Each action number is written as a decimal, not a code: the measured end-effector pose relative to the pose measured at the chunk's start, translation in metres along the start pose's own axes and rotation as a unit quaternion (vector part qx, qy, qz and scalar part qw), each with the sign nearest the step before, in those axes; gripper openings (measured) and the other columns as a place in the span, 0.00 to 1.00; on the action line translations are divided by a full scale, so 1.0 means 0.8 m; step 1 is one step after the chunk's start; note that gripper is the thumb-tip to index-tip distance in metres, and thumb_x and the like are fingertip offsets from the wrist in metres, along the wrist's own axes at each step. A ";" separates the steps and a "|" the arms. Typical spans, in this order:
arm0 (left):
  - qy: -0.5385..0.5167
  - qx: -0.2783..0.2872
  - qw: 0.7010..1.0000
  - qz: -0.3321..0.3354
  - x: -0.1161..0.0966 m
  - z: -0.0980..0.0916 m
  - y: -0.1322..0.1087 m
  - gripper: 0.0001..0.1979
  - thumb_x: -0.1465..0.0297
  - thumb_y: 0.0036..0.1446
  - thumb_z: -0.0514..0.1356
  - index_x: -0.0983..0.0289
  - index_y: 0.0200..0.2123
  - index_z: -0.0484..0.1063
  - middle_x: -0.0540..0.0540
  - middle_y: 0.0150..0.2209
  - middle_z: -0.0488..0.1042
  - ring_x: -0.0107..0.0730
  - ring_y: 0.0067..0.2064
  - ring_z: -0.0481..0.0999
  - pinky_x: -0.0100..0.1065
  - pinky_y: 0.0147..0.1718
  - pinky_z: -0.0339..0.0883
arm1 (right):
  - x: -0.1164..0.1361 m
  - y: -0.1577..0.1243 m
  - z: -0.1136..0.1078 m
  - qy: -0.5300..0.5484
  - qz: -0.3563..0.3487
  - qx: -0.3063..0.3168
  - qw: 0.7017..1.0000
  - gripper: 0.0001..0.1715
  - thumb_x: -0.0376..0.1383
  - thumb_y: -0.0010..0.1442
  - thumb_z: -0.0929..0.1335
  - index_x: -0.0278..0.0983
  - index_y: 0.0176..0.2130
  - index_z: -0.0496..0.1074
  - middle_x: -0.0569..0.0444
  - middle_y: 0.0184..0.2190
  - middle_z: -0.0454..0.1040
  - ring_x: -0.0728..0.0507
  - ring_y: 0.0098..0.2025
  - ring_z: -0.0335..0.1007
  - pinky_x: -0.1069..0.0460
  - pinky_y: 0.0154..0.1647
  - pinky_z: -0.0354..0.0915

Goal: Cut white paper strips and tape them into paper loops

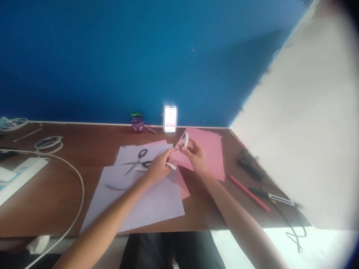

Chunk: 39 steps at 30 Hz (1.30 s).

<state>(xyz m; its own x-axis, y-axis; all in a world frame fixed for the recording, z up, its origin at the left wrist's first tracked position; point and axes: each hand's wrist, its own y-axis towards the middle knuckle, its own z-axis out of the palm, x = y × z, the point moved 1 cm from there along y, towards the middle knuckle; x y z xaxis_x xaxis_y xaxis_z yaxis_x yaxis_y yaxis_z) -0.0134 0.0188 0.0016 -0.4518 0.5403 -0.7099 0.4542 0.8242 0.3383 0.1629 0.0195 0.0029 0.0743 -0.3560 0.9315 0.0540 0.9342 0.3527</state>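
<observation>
In my right hand (196, 154) is a thin white ring that looks like a roll of tape (186, 140), pinched upright between thumb and fingers. My left hand (160, 167) is closed, its fingertips reaching toward the ring. A white paper strip (171, 166) sticks out from under its curled fingers. Left of that hand, black-handled scissors (138, 161) lie spread on white paper sheets (146, 209). A curled paper piece (116, 186) rests on the same sheets. Pink sheets (213, 153) lie beneath and beyond my right hand.
A purple pot (137, 124) with green leaves and a bright blurred-out rectangle (170, 118) stand by the blue wall. To the right lie a red stick (249, 192), a black-handled tool (280, 199) and a cord. White cable (81, 183) loops across the left side of the brown table (98, 145).
</observation>
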 end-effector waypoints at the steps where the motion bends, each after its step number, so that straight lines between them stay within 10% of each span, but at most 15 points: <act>1: 0.005 0.002 1.000 -0.009 0.001 0.000 -0.001 0.21 0.65 0.58 0.58 0.58 0.55 0.64 0.47 0.28 0.65 0.28 0.30 0.66 0.29 0.31 0.59 | -0.003 0.003 -0.006 -0.063 -0.018 -0.018 0.998 0.25 0.42 0.57 0.71 0.42 0.54 0.67 0.51 0.39 0.79 0.41 0.42 0.75 0.45 0.46 0.69; 10: 0.101 0.009 0.991 -0.082 0.017 0.002 0.000 0.17 0.59 0.63 0.51 0.55 0.52 0.64 0.50 0.35 0.73 0.33 0.33 0.72 0.32 0.31 0.58 | -0.047 0.008 -0.023 -0.481 -0.099 0.058 0.869 0.10 0.34 0.61 0.64 0.39 0.41 0.74 0.49 0.36 0.78 0.40 0.37 0.72 0.47 0.37 0.64; 14: 0.159 0.005 0.985 -0.072 0.022 0.004 0.001 0.16 0.60 0.65 0.49 0.56 0.54 0.62 0.53 0.42 0.75 0.37 0.39 0.75 0.33 0.33 0.60 | -0.032 -0.001 -0.009 -0.386 -0.123 0.079 0.911 0.11 0.40 0.65 0.62 0.39 0.42 0.71 0.47 0.44 0.74 0.40 0.45 0.68 0.47 0.41 0.64; 20: 0.271 0.005 0.961 -0.048 0.029 0.008 0.002 0.14 0.71 0.64 0.48 0.58 0.51 0.64 0.55 0.49 0.75 0.40 0.44 0.76 0.34 0.33 0.61 | -0.023 -0.016 0.014 -0.135 0.065 0.237 0.960 0.25 0.51 0.67 0.58 0.38 0.28 0.67 0.58 0.20 0.66 0.48 0.25 0.63 0.52 0.30 0.61; 29: 0.267 0.028 0.963 -0.018 0.024 0.018 0.002 0.11 0.71 0.63 0.50 0.59 0.47 0.67 0.54 0.42 0.75 0.38 0.41 0.75 0.33 0.33 0.60 | -0.036 -0.006 0.011 -0.013 0.130 0.143 0.981 0.18 0.51 0.60 0.66 0.39 0.30 0.66 0.59 0.21 0.66 0.50 0.22 0.60 0.53 0.24 0.58; 39: -0.033 -0.013 0.998 -0.048 0.019 0.018 0.001 0.15 0.62 0.66 0.46 0.61 0.34 0.68 0.48 0.29 0.71 0.29 0.30 0.69 0.30 0.32 0.59 | -0.035 0.004 -0.003 -0.050 0.048 0.043 0.997 0.15 0.48 0.58 0.68 0.38 0.34 0.69 0.56 0.25 0.71 0.48 0.26 0.66 0.52 0.29 0.64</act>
<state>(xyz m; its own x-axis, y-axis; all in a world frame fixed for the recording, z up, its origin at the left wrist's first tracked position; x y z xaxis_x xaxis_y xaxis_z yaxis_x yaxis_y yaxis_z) -0.0088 0.0250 -0.0180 -0.4410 0.4469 -0.7783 0.3907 0.8763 0.2818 0.1637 0.0328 -0.0224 -0.0248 -0.2642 0.9641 -0.0351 0.9641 0.2633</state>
